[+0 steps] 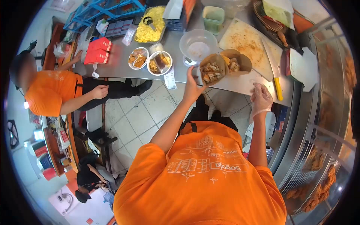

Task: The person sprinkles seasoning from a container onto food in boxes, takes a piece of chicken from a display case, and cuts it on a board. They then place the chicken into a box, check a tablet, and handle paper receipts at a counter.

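Observation:
My left hand (192,88) grips the near side of a brown paper bowl (220,61) with chopped browned food inside, tilted at the counter's front edge. Touching it on the right is a second brown paper bowl (245,64), also partly filled with food pieces. In a clear plastic glove, my right hand (261,98) hovers by the counter edge with its fingers bunched together; whatever they hold, if anything, is hidden. A knife (270,56) with a yellow handle lies right of the bowls, partly across a crumb-covered white cutting board (240,32).
Left of the bowls stand a clear plastic bowl (198,44), two filled tubs (159,63) and a receipt (170,80). Further back are a tray of yellow food (152,26) and a green container (213,20). A co-worker (52,92) stands left near red boxes (98,51). A glass cabinet (318,138) borders the right.

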Motion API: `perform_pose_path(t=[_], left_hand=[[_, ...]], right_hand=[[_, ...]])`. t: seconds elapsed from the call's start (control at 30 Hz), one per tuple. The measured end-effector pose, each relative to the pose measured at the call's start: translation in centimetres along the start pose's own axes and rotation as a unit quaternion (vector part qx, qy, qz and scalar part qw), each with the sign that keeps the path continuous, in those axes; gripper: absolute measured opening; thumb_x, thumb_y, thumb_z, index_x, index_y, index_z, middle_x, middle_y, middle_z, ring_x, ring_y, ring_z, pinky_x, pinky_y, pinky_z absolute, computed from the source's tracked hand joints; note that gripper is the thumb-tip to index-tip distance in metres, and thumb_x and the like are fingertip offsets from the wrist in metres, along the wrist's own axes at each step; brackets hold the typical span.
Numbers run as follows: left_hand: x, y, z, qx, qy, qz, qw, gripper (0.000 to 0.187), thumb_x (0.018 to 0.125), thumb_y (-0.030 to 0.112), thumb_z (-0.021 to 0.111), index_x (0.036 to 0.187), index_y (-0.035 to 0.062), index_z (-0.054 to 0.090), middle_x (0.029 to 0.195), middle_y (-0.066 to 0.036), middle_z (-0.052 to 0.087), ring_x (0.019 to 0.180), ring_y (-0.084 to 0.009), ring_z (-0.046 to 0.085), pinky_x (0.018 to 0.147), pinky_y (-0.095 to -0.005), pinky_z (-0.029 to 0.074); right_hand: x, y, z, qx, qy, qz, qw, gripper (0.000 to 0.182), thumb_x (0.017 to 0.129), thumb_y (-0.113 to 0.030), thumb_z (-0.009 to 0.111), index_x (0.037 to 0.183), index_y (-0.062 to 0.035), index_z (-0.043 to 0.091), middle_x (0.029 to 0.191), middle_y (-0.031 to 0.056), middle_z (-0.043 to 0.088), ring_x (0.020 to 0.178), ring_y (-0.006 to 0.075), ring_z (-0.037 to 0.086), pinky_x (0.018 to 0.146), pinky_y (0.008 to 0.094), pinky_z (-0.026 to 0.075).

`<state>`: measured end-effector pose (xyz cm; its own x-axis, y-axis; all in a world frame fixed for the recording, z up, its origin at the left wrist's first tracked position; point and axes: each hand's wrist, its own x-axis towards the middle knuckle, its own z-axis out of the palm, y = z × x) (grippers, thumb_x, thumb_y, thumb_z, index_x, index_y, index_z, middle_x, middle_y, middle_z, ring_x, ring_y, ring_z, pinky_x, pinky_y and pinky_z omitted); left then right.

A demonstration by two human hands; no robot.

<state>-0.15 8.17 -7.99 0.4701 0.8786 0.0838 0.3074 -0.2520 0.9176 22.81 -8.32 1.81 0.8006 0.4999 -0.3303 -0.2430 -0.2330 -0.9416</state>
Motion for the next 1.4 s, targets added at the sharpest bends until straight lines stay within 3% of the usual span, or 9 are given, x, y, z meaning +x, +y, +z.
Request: perform_pose_path(t=[0.13,0.2,0.27,0.43,0.57,0.77,1.03,1.23,1.4], left_hand=[[-5.7,-1.7,-2.1,0.213,0.044,0.038,0.975,0.054,0.080,0.009,0.072,0.127,-0.0048,0.049,0.127,-0.021,0.051,0.120,-0.0324,0.048,0.105,-0.0417,0.036],[-8.6,-3.0,-2.5,0.039,0.034,-0.014,0.999,0.025,0.087,0.003,0.063,0.111,-0.0034,0.057,0.113,-0.018,0.059,0.100,-0.0296,0.057,0.093,-0.0382,0.047],[-9.9,-6.9,-4.7,0.209,-0.121,0.063,0.968,0.009,0.091,-0.001,0.056,0.097,-0.0035,0.062,0.103,-0.017,0.061,0.089,-0.0260,0.059,0.083,-0.0367,0.049],[-10.4,-9.0,-2.2,0.208,-0.408,0.027,0.888,0.048,0.082,-0.001,0.057,0.130,0.0071,0.051,0.114,-0.016,0.058,0.085,-0.0242,0.060,0.079,-0.0357,0.049],[-3.9,-14.2,4.0,0.235,-0.676,0.060,0.695,0.036,0.082,0.006,0.060,0.118,0.0070,0.064,0.110,-0.016,0.066,0.091,-0.0255,0.065,0.084,-0.0348,0.051],[-4.4,-11.6,14.9,0.366,-0.631,0.206,0.652,0.022,0.088,0.011,0.061,0.106,0.0012,0.067,0.100,-0.014,0.071,0.092,-0.0236,0.068,0.084,-0.0350,0.053],[-31.0,5.4,21.7,0.051,-0.792,0.250,0.555,0.032,0.084,0.010,0.068,0.116,0.0047,0.063,0.106,-0.011,0.071,0.090,-0.0198,0.066,0.078,-0.0324,0.053],[-54.2,19.6,26.9,-0.030,-0.818,0.312,0.482,0.057,0.084,0.009,0.072,0.136,0.0057,0.048,0.115,-0.010,0.065,0.087,-0.0153,0.062,0.076,-0.0310,0.052],[-66.9,23.0,33.6,-0.083,-0.773,0.297,0.555,0.080,0.080,0.005,0.076,0.146,0.0018,0.031,0.138,-0.015,0.051,0.084,-0.0178,0.065,0.072,-0.0308,0.054]], right_hand=[[-1.5,1.8,-1.6,0.069,-0.025,-0.112,0.991,0.035,0.097,-0.024,0.062,0.127,-0.0060,0.058,0.122,0.0106,0.062,0.105,0.0179,0.060,0.090,0.0321,0.050],[-1.4,0.0,-2.8,-0.021,0.004,-0.024,0.999,0.029,0.096,-0.031,0.063,0.107,-0.0050,0.070,0.092,0.0075,0.071,0.082,0.0147,0.066,0.076,0.0335,0.055],[-2.1,-1.4,-3.4,0.010,0.038,-0.015,0.999,0.026,0.093,-0.029,0.066,0.097,-0.0043,0.073,0.078,0.0054,0.072,0.072,0.0116,0.066,0.069,0.0304,0.054],[-10.3,3.4,-9.1,0.030,0.203,-0.135,0.969,0.022,0.089,-0.026,0.067,0.096,-0.0061,0.074,0.083,0.0105,0.073,0.073,0.0159,0.069,0.070,0.0329,0.055],[-23.0,12.2,-15.6,0.161,0.376,0.023,0.912,0.022,0.093,-0.025,0.065,0.094,-0.0037,0.072,0.080,0.0063,0.072,0.074,0.0137,0.065,0.070,0.0315,0.054],[-47.1,22.2,-20.1,0.175,0.700,0.075,0.688,0.017,0.093,-0.022,0.063,0.102,-0.0093,0.072,0.084,0.0011,0.067,0.068,0.0070,0.053,0.060,0.0245,0.045],[-61.7,24.9,-35.7,0.138,0.824,-0.004,0.550,0.034,0.091,-0.026,0.066,0.117,-0.0027,0.064,0.073,0.0024,0.062,0.056,0.0096,0.053,0.050,0.0261,0.043],[-64.7,22.7,-50.0,0.122,0.754,-0.003,0.646,0.061,0.085,-0.033,0.077,0.131,-0.0026,0.053,0.069,0.0081,0.063,0.045,0.0135,0.054,0.041,0.0287,0.044],[-64.1,23.8,-55.2,0.118,0.678,0.082,0.721,0.049,0.085,-0.035,0.077,0.118,-0.0050,0.058,0.064,0.0083,0.061,0.042,0.0158,0.054,0.038,0.0323,0.043]])
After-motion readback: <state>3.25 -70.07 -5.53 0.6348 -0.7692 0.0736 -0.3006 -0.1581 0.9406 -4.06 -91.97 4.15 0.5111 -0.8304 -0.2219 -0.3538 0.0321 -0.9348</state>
